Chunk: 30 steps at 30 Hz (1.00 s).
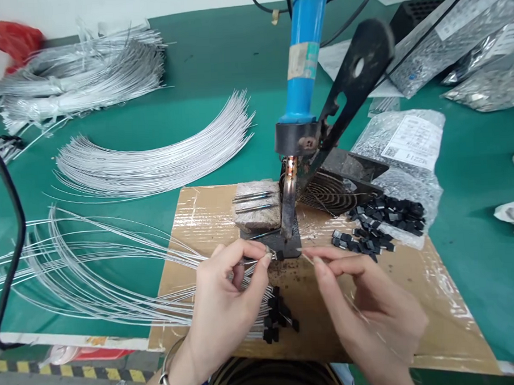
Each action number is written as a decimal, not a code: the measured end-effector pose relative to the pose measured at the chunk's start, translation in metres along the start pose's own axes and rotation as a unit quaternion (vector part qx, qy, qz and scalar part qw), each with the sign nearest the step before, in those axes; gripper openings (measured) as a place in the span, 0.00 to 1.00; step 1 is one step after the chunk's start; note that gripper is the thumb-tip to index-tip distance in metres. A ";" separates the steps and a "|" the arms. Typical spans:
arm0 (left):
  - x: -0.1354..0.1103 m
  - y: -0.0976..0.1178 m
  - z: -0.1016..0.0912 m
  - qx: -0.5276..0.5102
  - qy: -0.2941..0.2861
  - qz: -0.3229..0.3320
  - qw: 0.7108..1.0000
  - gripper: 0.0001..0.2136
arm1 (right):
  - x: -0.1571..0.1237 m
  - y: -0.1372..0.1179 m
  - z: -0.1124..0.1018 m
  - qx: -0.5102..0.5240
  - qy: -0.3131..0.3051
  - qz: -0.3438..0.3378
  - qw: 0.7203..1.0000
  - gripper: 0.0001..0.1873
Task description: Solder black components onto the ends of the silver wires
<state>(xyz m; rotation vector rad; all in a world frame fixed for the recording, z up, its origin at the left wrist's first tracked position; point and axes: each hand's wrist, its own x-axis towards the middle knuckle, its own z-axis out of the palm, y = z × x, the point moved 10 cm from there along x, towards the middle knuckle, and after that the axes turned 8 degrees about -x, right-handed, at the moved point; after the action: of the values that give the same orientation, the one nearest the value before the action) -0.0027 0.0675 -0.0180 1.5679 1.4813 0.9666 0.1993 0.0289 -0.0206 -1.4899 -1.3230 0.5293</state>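
Observation:
My left hand (229, 290) pinches a white wire with a small black connector (279, 255) at its end, near the soldering iron's tip. Across from it, my right hand (375, 306) is closed on a thin strand of solder wire (307, 259), which trails back over the palm. The blue-handled soldering iron (304, 54) is clamped upright in a black metal bracket (354, 80), tip pointing down between my hands. Under my left hand lie wires with black connectors (276, 313), their white lengths (116, 278) running off to the left.
A stone-like block (258, 218) with metal pins stands left of the tip. Loose black connectors (386, 215) lie on the cardboard (432, 309) at right, beside plastic bags (412, 140). A fanned wire bundle (162, 162) and coiled wires (85, 75) occupy the green mat (217, 58).

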 end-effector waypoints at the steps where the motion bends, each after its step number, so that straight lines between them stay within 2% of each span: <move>1: -0.002 -0.001 -0.003 0.002 0.005 0.006 1.000 0.07 | 0.000 0.007 -0.009 -0.007 0.019 0.015 1.000 0.08; 5: -0.007 -0.005 -0.008 -0.001 -0.013 0.045 0.999 0.07 | -0.002 0.041 -0.048 -0.039 0.091 0.083 0.992 0.06; 9: -0.014 -0.014 -0.006 0.001 -0.041 0.050 0.998 0.05 | -0.005 0.059 -0.076 -0.075 0.145 0.121 0.979 0.08; 12: -0.017 -0.018 -0.010 0.001 -0.036 0.045 0.998 0.06 | -0.009 0.067 -0.084 -0.077 0.163 0.152 0.972 0.09; 15: -0.010 -0.013 -0.029 0.029 -0.006 0.063 0.998 0.05 | -0.010 0.075 -0.084 -0.090 0.153 0.172 0.969 0.12; 17: 0.006 -0.008 -0.046 0.093 0.019 0.089 0.992 0.03 | -0.010 0.079 -0.086 -0.099 0.160 0.174 0.967 0.14; 19: 0.030 -0.003 -0.062 0.200 0.035 0.129 0.971 0.02 | -0.010 0.084 -0.087 -0.104 0.169 0.174 0.964 0.15; 23: 0.101 -0.019 -0.086 0.266 0.043 0.128 0.954 0.05 | -0.007 0.085 -0.085 -0.096 0.158 0.157 0.970 0.14; 27: 0.161 -0.042 -0.086 0.293 0.028 0.121 0.948 0.04 | -0.009 0.087 -0.088 -0.079 0.171 0.178 0.966 0.14; 30: 0.180 -0.057 -0.078 0.300 0.013 0.109 0.948 0.09 | -0.009 0.088 -0.090 -0.092 0.172 0.173 0.965 0.15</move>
<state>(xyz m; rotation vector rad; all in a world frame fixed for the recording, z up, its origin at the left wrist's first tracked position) -0.0900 0.2514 -0.0316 2.1945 1.7501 0.6810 0.3122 -0.0033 -0.0671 -1.8880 -0.8613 0.3488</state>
